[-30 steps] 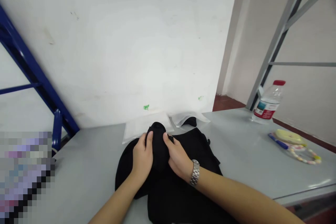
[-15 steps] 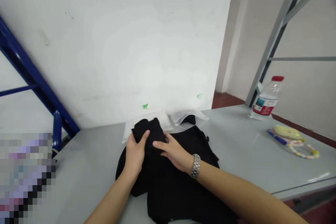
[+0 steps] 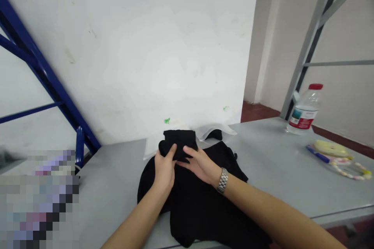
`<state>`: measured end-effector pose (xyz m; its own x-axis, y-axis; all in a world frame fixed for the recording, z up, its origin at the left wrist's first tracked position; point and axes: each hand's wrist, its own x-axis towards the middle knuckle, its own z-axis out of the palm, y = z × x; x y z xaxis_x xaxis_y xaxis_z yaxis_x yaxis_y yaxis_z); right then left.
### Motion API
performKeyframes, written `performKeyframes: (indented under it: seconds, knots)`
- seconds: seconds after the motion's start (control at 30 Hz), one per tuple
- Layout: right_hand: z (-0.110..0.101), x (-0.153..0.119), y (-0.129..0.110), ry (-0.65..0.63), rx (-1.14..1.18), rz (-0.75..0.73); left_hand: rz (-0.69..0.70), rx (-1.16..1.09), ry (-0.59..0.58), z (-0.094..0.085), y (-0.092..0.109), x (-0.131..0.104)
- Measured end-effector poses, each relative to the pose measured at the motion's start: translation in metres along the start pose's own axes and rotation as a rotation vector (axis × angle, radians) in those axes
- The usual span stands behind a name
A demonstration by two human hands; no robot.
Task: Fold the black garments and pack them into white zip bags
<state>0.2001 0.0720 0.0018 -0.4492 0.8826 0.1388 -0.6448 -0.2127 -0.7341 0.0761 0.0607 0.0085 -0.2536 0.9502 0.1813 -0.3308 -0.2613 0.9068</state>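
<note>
Between both hands is a folded bundle of black cloth (image 3: 180, 142), held up above the table. My left hand (image 3: 165, 165) grips its left side, thumb on the near face. From the right, my right hand (image 3: 201, 163) pinches the other side, thumb on top and fingers underneath; a metal watch (image 3: 222, 181) circles that wrist. Beneath the hands a larger black garment (image 3: 201, 210) lies spread on the table. Whether the bundle is part of that garment I cannot tell. Behind it sits a translucent bag (image 3: 229, 129) with something black inside its mouth.
The grey table (image 3: 269, 163) meets a white wall panel. Toward the right stand a water bottle (image 3: 305, 111) with a red cap, a yellow item (image 3: 331, 148), a blue pen-like object (image 3: 318, 154) and a beaded bracelet (image 3: 350, 171). White packaging (image 3: 150, 146) lies behind the cloth. A blue frame (image 3: 49, 74) rises at left.
The black bundle has turned from tilted to nearly level, its top edge now straight. Both hands still grip it and sit closer together. The whole view has shifted slightly.
</note>
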Motion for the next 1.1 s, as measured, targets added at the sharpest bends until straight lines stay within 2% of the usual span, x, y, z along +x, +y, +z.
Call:
performKeyframes:
  seconds: [0.1,0.2,0.3,0.43,0.5,0.57,0.67,0.77,0.87,1.0,1.1]
  knots:
    - [-0.007,0.006,-0.001,0.074,-0.007,-0.110,0.149,0.419,-0.113,-0.012,0.001,0.023]
    - [-0.025,0.018,-0.013,0.259,-0.077,-0.191,0.289,0.793,-0.164,-0.042,0.002,0.054]
    - [-0.043,0.027,-0.026,0.428,-0.161,-0.263,0.312,0.925,-0.178,-0.072,-0.005,0.076]
    - [-0.054,0.030,-0.036,0.455,-0.117,-0.223,0.354,1.061,-0.187,-0.089,-0.019,0.087]
    - [-0.052,0.029,-0.037,0.434,-0.071,-0.191,0.385,1.112,-0.172,-0.088,-0.021,0.088]
    - [-0.046,0.027,-0.034,0.354,-0.033,-0.159,0.429,1.151,-0.152,-0.083,-0.018,0.084]
    - [-0.034,0.023,-0.023,0.178,-0.005,-0.070,0.494,1.185,-0.146,-0.067,-0.008,0.067]
    - [-0.025,0.018,-0.010,0.094,-0.070,0.047,0.515,1.188,-0.182,-0.048,0.000,0.045]
    - [-0.021,0.015,-0.005,0.068,-0.196,0.106,0.474,1.096,-0.170,-0.037,0.007,0.029]
    - [-0.023,0.015,-0.008,0.085,-0.314,0.140,0.397,0.917,-0.086,-0.034,0.009,0.023]
    - [-0.027,0.017,-0.011,0.141,-0.429,0.134,0.457,0.961,-0.137,-0.033,0.006,0.018]
